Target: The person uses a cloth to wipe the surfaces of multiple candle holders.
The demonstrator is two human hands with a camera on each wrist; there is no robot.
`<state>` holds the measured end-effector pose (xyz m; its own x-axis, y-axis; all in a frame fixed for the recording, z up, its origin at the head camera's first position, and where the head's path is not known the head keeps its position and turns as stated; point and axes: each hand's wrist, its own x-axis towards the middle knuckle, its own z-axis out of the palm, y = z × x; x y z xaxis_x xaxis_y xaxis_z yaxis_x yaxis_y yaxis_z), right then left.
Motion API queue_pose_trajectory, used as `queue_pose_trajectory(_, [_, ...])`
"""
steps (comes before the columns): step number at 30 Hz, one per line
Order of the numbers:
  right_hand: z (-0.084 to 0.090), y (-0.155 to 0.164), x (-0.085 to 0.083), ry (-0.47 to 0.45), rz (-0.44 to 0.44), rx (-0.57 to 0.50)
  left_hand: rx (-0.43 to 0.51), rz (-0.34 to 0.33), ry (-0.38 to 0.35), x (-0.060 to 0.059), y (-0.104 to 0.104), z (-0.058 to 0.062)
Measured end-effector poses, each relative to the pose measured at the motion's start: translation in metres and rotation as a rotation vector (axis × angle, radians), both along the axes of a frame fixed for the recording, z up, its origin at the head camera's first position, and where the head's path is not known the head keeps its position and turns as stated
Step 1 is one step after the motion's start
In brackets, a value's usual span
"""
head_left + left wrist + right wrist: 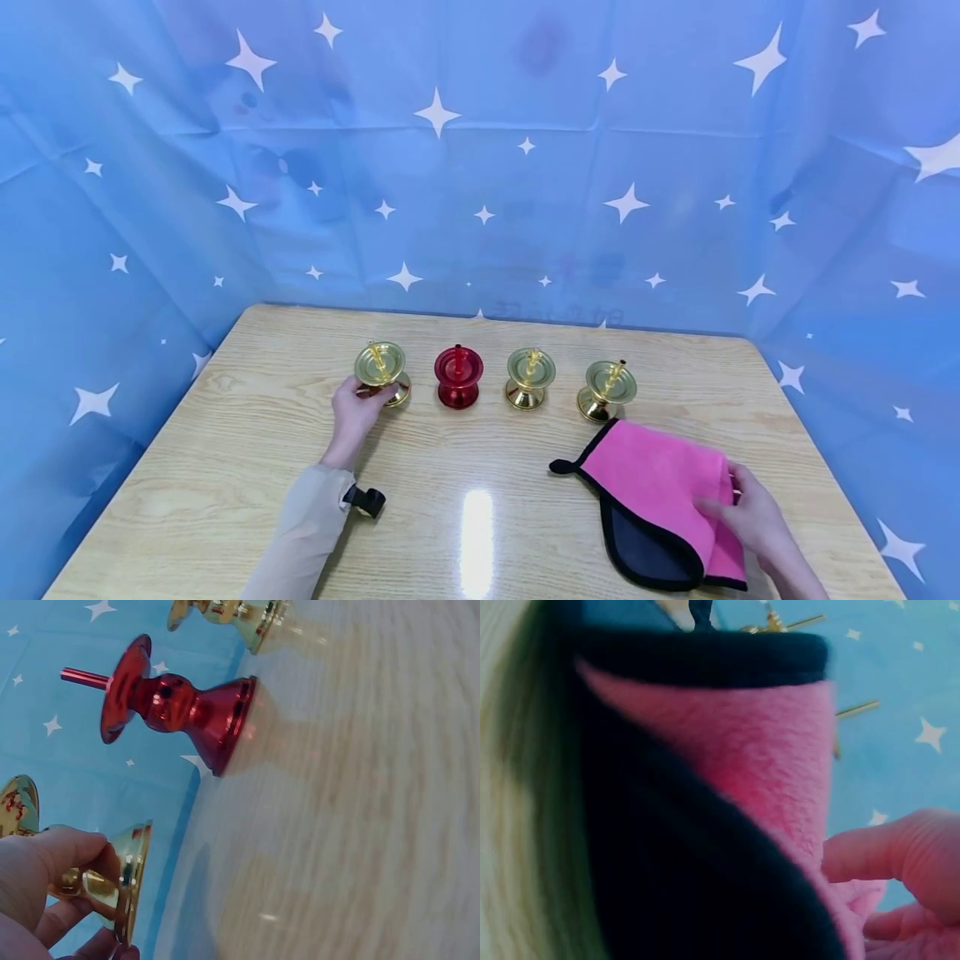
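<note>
Four small candle holders stand in a row on the wooden table (225, 467). My left hand (369, 398) grips the leftmost gold holder (381, 367) by its stem, thumb and fingers curled round it; the left wrist view shows that gold holder (124, 881) in my left hand (52, 877). A red holder (458, 377) (176, 705) stands just to its right. Two more gold holders (530, 377) (606, 389) follow. My right hand (723, 500) pinches the right edge of a pink cloth (652, 475) (772, 765) with a dark underside (648, 554).
Blue star-patterned sheeting (480, 167) walls the table at the back and both sides. A small black strap piece (365, 500) sits at my left wrist. Bare tabletop lies between the hands, with a light glare (476, 533) on it.
</note>
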<state>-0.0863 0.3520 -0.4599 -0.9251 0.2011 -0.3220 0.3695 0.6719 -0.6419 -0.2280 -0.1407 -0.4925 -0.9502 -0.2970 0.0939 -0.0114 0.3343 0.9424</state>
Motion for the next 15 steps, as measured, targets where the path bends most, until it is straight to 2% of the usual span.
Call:
queue_pose_trajectory(10, [-0.005,-0.001,-0.003,0.051,0.037,0.179,-0.076,-0.005,-0.055,-0.009,0.002,-0.012])
queue_pose_trajectory(15, [-0.007,-0.002,-0.005,0.057,0.046,0.227,-0.122,-0.001,-0.083,-0.011,0.002,-0.014])
